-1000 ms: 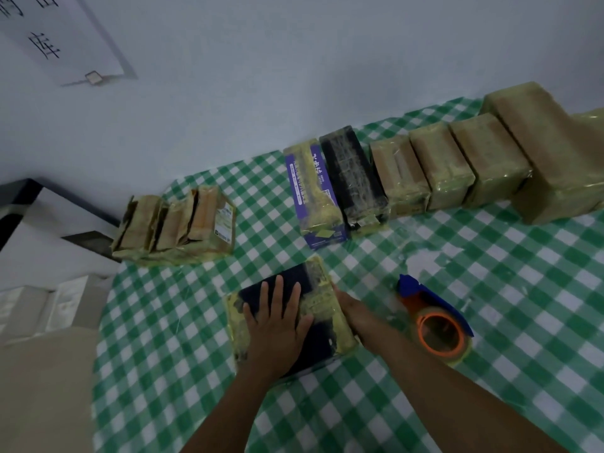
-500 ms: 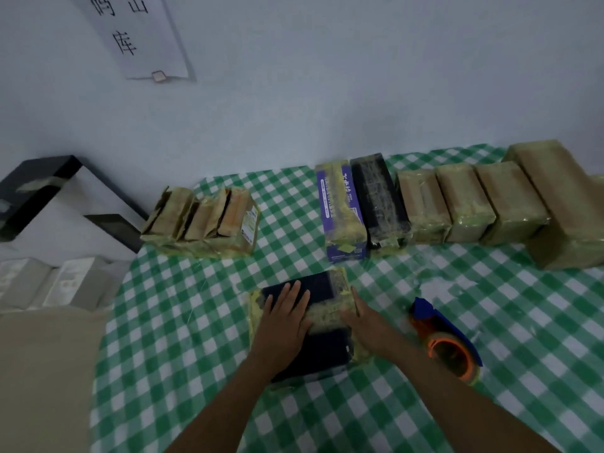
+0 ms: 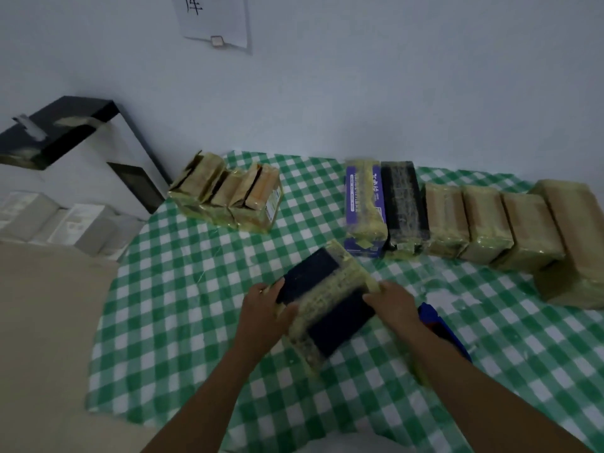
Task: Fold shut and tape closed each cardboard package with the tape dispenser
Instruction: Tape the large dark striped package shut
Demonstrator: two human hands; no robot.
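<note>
A dark navy package wrapped in a band of yellowish tape is tilted up off the green checked tablecloth between both hands. My left hand grips its left edge, thumb on top. Gripping the right edge is my right hand. The blue tape dispenser lies on the cloth just right of my right wrist, mostly hidden by the forearm.
A row of several taped packages lines the far edge from centre to right. A cluster of untidy brown packages sits at the far left corner. Left of the table stand a black-framed unit and white boxes.
Both hands moved from pressing on top of the dark package to gripping its sides, and the package has lifted and turned at an angle. The camera view shifted left.
</note>
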